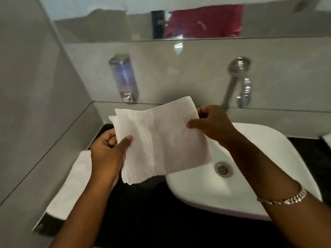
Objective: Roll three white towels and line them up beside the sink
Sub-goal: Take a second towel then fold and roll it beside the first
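Note:
I hold a folded white towel point(161, 138) flat in the air above the black counter point(143, 212) and the left rim of the white sink point(241, 199). My left hand point(107, 154) grips its near left edge, thumb on top. My right hand point(213, 126) pinches its far right edge. More white towel point(71, 185) lies flat on the counter at the left, against the wall, partly hidden by my left forearm. How many towels lie there I cannot tell.
A soap dispenser point(124, 77) hangs on the tiled back wall. A chrome tap point(240, 81) juts out above the sink, whose drain point(223, 169) shows. A mirror point(179, 22) runs along the top. A wall closes off the left side. A white object point(326, 142) sits at the right edge.

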`<act>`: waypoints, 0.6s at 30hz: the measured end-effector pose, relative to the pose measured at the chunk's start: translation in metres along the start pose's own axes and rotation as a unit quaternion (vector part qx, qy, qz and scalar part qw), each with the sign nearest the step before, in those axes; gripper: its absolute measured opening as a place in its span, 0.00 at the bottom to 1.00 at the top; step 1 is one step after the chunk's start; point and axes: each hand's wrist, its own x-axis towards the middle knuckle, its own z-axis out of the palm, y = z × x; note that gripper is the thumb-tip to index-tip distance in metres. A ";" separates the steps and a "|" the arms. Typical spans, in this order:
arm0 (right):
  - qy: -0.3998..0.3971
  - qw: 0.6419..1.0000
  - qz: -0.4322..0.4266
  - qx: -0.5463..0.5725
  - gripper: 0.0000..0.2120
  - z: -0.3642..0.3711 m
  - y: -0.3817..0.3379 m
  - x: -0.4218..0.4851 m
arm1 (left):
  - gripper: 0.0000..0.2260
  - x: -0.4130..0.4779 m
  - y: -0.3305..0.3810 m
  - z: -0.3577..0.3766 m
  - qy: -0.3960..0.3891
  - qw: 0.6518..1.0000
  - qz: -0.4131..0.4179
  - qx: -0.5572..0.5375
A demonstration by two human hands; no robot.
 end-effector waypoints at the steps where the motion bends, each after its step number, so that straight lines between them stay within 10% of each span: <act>1: 0.032 0.999 0.005 0.003 0.09 -0.021 0.009 -0.007 | 0.08 -0.001 0.001 0.016 -0.029 1.000 0.001 0.006; 18: 0.317 0.899 0.270 0.135 0.15 -0.309 0.214 -0.192 | 0.12 -0.129 -0.026 0.368 -0.454 0.871 0.076 0.173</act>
